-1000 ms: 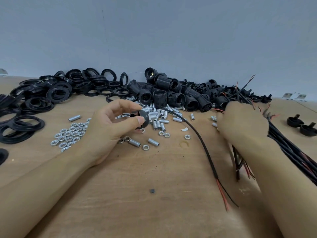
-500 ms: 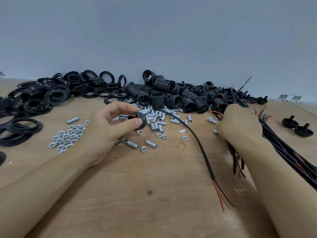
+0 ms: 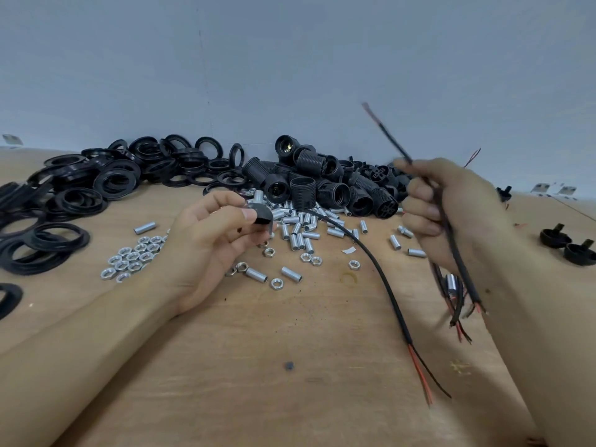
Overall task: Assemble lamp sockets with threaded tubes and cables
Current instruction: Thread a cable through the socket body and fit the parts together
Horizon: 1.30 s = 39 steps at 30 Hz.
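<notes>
My left hand [image 3: 209,240] holds a small black socket cap [image 3: 259,214] between thumb and fingers, just above the wooden table [image 3: 290,398]. My right hand [image 3: 451,208] is raised and grips a black cable [image 3: 387,133] whose blurred end sticks up toward the wall; its other end hangs below the hand with red and black wire tips. A second black cable [image 3: 387,285] lies on the table between my hands, ending in a red and a black lead. Silver threaded tubes [image 3: 300,230] and hex nuts [image 3: 135,256] are scattered ahead of my left hand. Black threaded lamp sockets [image 3: 309,185] are piled behind them.
A heap of black rings [image 3: 96,188] covers the left and back left of the table. Two black caps [image 3: 567,243] sit at the right edge. A grey wall rises behind the table.
My right hand has lifted from the cable bundle at the right with one cable in its grip, swinging its end upward. My left hand keeps holding the black cap in about the same place.
</notes>
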Tool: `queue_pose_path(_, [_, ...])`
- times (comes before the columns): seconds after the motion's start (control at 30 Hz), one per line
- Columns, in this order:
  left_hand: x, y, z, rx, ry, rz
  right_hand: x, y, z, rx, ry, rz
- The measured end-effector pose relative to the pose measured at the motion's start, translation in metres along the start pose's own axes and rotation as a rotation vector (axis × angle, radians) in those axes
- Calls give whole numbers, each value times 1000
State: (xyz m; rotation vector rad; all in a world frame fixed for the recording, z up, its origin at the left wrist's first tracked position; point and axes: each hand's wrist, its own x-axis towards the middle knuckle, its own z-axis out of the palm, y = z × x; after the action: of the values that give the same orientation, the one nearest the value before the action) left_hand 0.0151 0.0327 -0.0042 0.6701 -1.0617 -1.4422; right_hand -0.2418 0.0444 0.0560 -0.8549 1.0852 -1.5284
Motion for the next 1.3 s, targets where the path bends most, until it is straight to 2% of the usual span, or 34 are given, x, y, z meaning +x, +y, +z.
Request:
queue_pose_path(0.17, [-1,2,-2,-57,-104,-110,-9,30,22,-140,-46,1])
queue_pose_path(0.33, [-1,2,-4,-32,-254,-221,-10,31,26,-195,69,-110])
queue_pose_path(0.6, [-3,-2,-3,3,-347,-251,-15,27,30,99,143,-362])
queue_pose_path(0.87, [-7,2,-1,-88,-306,-320,-19,29,32,50,170,-593])
queue_pose_path(1.07, [-7,1,-1,-81,-326,-322,-21,26,31,77,208,-649])
queue_pose_path(1.3, [-8,3,1,-78,-288,-333,-37,26,41,2,135,-827])
